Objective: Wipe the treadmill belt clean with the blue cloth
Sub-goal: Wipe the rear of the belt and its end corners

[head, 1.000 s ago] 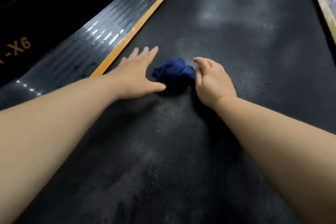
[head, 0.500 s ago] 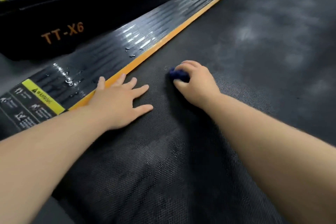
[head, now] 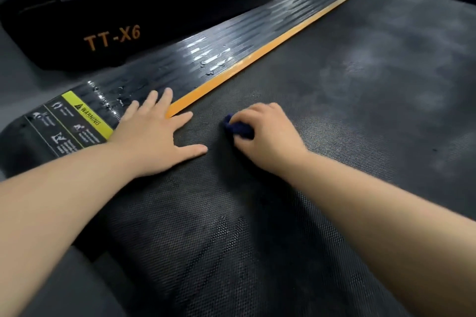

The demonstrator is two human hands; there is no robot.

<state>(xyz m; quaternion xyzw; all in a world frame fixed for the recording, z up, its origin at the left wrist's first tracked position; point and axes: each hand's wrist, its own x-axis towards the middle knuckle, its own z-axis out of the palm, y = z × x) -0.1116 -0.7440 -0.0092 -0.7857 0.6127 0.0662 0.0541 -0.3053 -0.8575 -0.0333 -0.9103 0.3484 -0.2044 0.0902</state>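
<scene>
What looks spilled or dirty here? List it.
Water drops sit on the glossy side rail beside the orange strip, more near the warning sticker. The belt shows pale dusty smudges beyond the right hand, which presses the blue cloth.

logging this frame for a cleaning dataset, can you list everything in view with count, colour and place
treadmill belt: one, black textured with grey dusty patches, fills the centre and right
blue cloth: one, dark blue, bunched on the belt under the right hand
orange strip: one, orange, along the belt's left edge
side rail: one, glossy black ribbed, with water droplets, left of the strip
warning label: one, yellow-green and black, near end of the side rail
second machine marked TT-X6: one, black with orange lettering, upper left
floor: grey, far left
left hand: one, flat with fingers spread, across rail, strip and belt
right hand: one, closed on the blue cloth
</scene>
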